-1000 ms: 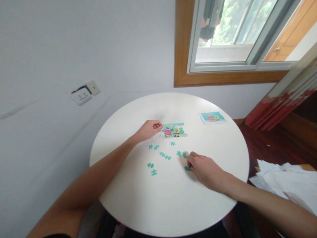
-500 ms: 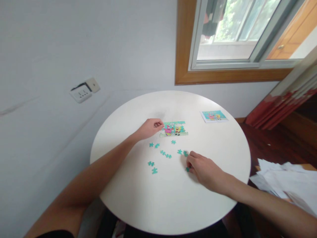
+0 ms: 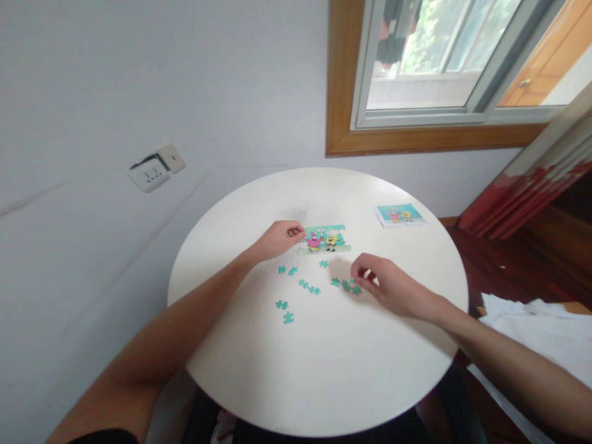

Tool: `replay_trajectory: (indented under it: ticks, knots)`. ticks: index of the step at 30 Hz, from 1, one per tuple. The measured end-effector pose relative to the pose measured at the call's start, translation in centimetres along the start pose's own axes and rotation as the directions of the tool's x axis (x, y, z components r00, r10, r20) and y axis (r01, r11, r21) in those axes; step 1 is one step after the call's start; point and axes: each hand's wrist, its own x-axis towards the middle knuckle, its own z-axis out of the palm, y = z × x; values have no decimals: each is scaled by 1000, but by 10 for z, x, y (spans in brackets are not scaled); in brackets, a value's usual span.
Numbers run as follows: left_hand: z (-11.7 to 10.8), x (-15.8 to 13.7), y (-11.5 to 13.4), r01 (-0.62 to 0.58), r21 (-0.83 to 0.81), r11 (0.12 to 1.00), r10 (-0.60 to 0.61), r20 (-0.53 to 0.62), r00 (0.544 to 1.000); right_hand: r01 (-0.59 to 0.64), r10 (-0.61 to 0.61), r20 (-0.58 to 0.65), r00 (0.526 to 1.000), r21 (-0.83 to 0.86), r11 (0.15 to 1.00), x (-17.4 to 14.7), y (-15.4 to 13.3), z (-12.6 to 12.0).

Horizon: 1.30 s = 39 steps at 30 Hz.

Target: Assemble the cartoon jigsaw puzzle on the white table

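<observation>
A partly joined jigsaw puzzle (image 3: 324,240) with cartoon figures, one pink and one yellow, lies beyond the middle of the table. My left hand (image 3: 283,238) rests at its left edge, fingers curled in a pinch; what they hold, if anything, is hidden. To the near right, my right hand (image 3: 377,280) is in a pinch with a small teal puzzle piece (image 3: 352,281) at its fingertips, just over other loose pieces (image 3: 346,286). More teal pieces lie scattered in front of the puzzle, among them a single piece (image 3: 324,264) and a pair (image 3: 282,304).
The round white table (image 3: 259,370) stands against the wall. A picture card (image 3: 399,214) like the puzzle lies at its far right. White papers (image 3: 536,333) are heaped beyond the right edge, below a red and cream curtain (image 3: 513,185).
My right hand has moved away from me and slightly up, and the piece near its fingers has left its nearer spot. My left hand and the puzzle stay where they were.
</observation>
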Motion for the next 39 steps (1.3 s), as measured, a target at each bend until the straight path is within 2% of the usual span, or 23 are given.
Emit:
replay_trajectory:
  ticks: [4,7,9,13,17,20,39]
  knots:
    - [1,-1,0,1,16,1000,-1,2,1000,-36,65,-152,986,186,982,44,16,-34]
    - [0,-2,0,5,15,1000,-5,2,1000,4,40,-282,959,157,988,79,34,-51]
    - [0,-2,0,8,13,1000,-8,1,1000,28,11,-270,963,139,990,98,47,-56]
    - [-1,-1,-2,5,34,999,-5,-4,1000,21,12,-150,989,219,975,119,75,-50]
    - [0,0,-6,8,47,999,-8,7,1000,13,-8,-21,1000,250,968,120,97,-34]
    - [3,1,-7,6,54,999,-6,5,1000,2,-7,19,1000,236,972,116,106,-27]
    - [6,1,-5,2,55,998,-2,9,1000,20,-16,-46,999,89,996,118,112,-18]
